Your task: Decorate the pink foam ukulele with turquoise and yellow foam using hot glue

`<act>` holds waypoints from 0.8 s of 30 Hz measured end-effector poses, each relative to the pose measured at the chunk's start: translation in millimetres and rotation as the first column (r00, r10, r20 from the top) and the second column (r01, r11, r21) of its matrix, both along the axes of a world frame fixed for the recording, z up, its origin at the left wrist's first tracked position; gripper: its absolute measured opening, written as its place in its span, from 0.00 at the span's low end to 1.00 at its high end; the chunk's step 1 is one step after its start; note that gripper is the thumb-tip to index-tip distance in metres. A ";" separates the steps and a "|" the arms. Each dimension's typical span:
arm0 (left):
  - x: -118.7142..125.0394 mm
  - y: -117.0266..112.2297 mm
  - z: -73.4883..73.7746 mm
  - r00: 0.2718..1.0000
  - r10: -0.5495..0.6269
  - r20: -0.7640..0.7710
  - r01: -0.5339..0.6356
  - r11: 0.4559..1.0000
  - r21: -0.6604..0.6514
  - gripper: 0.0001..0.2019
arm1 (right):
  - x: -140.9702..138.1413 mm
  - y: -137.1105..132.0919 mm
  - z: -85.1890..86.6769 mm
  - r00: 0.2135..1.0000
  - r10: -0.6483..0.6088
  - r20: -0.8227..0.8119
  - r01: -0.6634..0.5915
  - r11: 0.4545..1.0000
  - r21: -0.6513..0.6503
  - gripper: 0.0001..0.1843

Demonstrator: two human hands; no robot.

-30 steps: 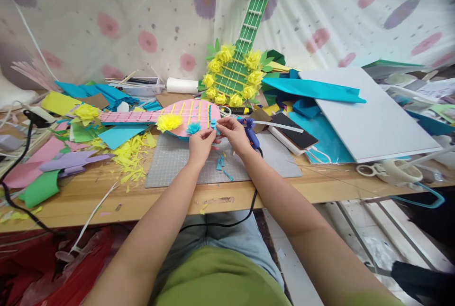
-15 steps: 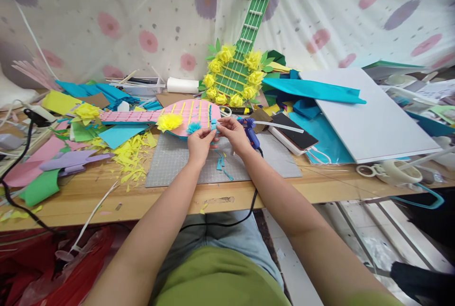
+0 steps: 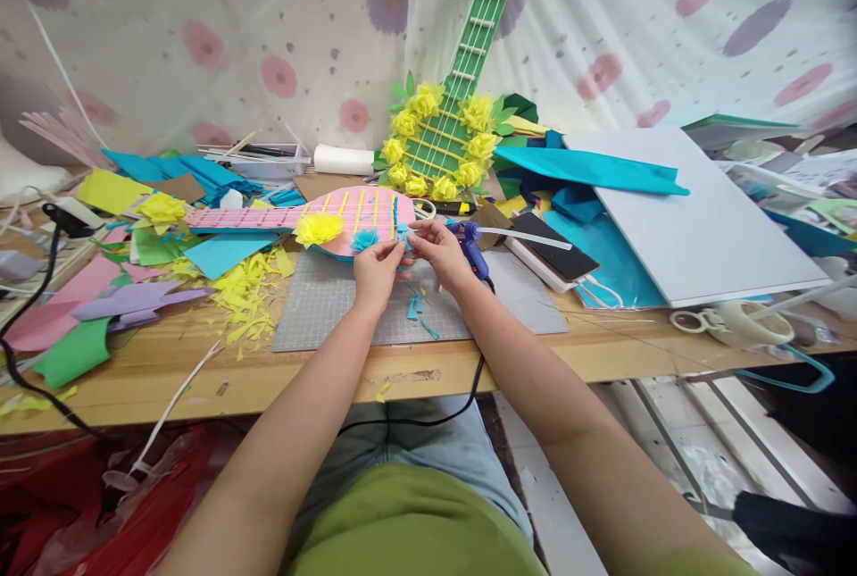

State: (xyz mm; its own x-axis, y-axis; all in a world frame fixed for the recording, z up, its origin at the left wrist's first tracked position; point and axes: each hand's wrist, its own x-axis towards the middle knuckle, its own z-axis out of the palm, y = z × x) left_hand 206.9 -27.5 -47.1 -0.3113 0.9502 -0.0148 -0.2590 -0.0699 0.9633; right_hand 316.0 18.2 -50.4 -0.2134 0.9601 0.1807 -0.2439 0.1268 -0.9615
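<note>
Both hands meet over the cutting mat (image 3: 321,313), just in front of the round end of a pink paper guitar (image 3: 341,223). Between their fingertips is a small piece of blue paper (image 3: 403,233). My left hand (image 3: 378,271) pinches it from the left, and my right hand (image 3: 438,247) pinches it from the right. A yellow paper flower (image 3: 320,229) and a blue paper flower (image 3: 365,240) sit on the guitar body. Beside my right hand lies a blue glue gun (image 3: 472,247) with a long clear stick. Blue paper scraps (image 3: 415,304) lie on the mat below my fingers.
A green paper guitar (image 3: 461,103) ringed with yellow flowers leans against the curtain. On the right are a phone (image 3: 553,246) and a white board (image 3: 703,219). Yellow shreds (image 3: 251,295) and coloured paper cover the left. A black cable (image 3: 428,422) hangs over the table edge.
Almost nothing differs. The fingertips shift very slightly around the blue paper, and both hands stay in the same place.
</note>
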 end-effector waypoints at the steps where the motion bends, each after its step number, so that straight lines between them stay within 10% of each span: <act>1: 0.0 0.1 -0.2 1.000 0.004 -0.005 -0.004 1.000 -0.002 0.05 | -0.2 -0.1 -0.1 1.000 0.009 0.001 -0.009 1.000 -0.003 0.23; 15: -1.2 -1.6 2.9 0.999 0.030 -0.022 -0.030 0.999 0.017 0.06 | -2.8 -0.8 -1.4 0.999 -0.037 -0.016 0.037 0.999 -0.016 0.24; 24: -29.7 1.0 29.1 0.917 0.397 -0.036 -0.372 0.885 0.280 0.09 | -15.6 15.6 8.2 0.866 -0.305 0.397 0.260 0.952 0.163 0.12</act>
